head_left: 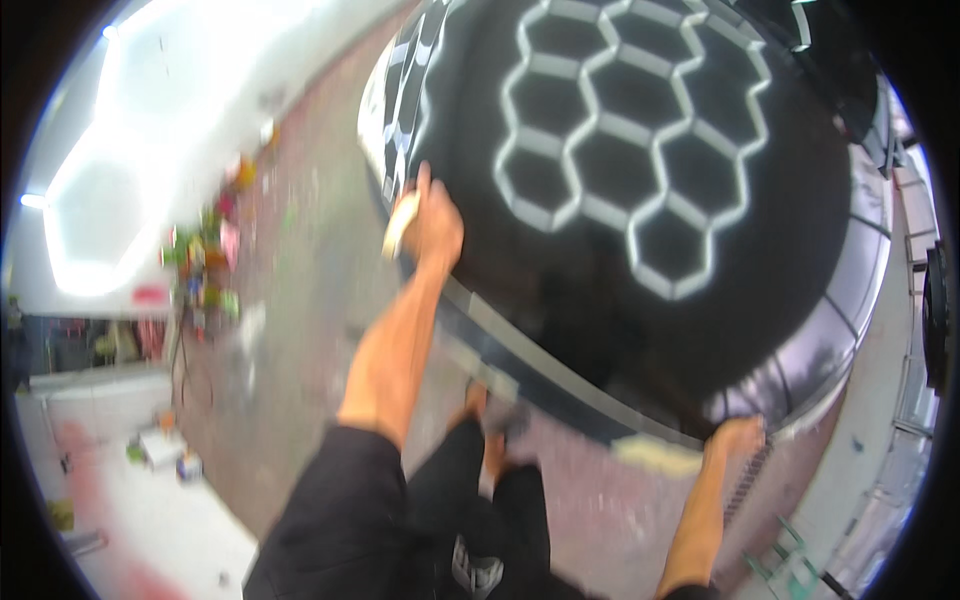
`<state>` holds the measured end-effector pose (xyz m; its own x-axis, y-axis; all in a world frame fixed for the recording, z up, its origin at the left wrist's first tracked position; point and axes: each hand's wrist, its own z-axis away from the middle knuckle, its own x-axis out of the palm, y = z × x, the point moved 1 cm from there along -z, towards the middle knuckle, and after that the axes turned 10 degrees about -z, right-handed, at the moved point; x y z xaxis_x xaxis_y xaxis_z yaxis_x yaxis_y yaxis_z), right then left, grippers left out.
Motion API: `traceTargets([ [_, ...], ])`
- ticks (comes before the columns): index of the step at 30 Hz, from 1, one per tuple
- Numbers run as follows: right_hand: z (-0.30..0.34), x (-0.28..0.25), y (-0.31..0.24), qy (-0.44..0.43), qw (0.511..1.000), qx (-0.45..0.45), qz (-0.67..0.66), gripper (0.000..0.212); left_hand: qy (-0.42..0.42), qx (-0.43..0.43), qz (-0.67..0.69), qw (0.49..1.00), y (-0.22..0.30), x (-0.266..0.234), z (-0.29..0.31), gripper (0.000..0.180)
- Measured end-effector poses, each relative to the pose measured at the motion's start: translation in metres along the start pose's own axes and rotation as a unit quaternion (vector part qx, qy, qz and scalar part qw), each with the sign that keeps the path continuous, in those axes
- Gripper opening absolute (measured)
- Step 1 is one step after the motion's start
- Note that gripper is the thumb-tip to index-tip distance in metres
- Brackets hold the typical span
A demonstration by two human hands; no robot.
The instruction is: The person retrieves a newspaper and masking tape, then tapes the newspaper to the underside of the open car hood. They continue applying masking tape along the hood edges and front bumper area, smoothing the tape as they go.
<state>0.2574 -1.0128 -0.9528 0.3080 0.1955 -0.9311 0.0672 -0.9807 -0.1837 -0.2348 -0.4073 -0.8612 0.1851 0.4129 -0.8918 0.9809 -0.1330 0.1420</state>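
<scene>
- Pale pad [401, 224]: small, flat, clutched in the left hand [435, 228], pressed against the car.
- Black car [640, 200]: glossy, reflecting hexagon lights, under both hands.

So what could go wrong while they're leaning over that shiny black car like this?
The left hand presses a pale pad on the glossy black car panel; any grit under it might scratch the finish. The right hand rests at the panel's edge, so it may leave smudges or slip. The feet stand close under the car, and the person reaches far forward, so balance looks a little shaky.
</scene>
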Motion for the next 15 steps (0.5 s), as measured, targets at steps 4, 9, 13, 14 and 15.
traceTargets([
  [4, 0.004, -0.059, 0.027, -0.139, 0.934, 0.116, -0.309, 0.081, -0.057, -0.072, 0.159, 0.983, -0.033, -0.011, 0.04, 0.043],
  [9, 0.082, -0.123, -0.001, -0.241, 0.831, 0.203, -0.458, 0.083, -0.139, -0.269, 0.24, 0.922, -0.142, -0.052, 0.116, 0.042],
  [13, 0.111, -0.113, 0.05, -0.26, 0.821, 0.231, -0.452, 0.079, -0.177, -0.313, 0.276, 0.891, -0.16, -0.064, 0.141, 0.041],
  [14, 0.12, -0.115, 0.055, -0.269, 0.83, 0.207, -0.443, 0.079, -0.185, -0.292, 0.258, 0.902, -0.168, -0.066, 0.152, 0.042],
  [15, 0.142, -0.125, 0.016, -0.254, 0.887, 0.135, -0.362, 0.077, -0.184, -0.27, 0.232, 0.916, -0.177, -0.069, 0.159, 0.043],
])
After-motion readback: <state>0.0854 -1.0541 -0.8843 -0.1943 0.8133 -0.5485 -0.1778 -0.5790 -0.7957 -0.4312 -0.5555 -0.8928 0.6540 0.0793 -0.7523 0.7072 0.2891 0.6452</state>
